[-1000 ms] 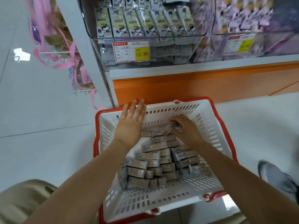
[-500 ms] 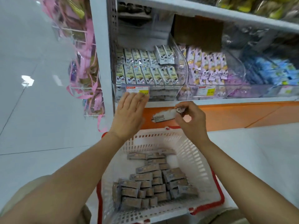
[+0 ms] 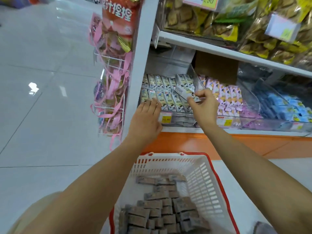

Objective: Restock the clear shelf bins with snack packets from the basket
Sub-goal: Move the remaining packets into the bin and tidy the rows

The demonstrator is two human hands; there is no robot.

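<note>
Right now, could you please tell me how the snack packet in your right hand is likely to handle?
Probably light: the right hand pinches the snack packet by one end. It juts out without drooping, so likely fairly stiff. Its smooth printed wrapper may slip.

view: head, one wide-angle camera, the only view | mount: on the person's head, above the basket (image 3: pixel 202 183) on the floor (image 3: pixel 42 115) | facing: forward and down, toward the shelf (image 3: pixel 219 51) | range: near, clear bins (image 3: pixel 182 118) mid-frame, both forearms (image 3: pixel 101 183) crossing the bottom edge
</note>
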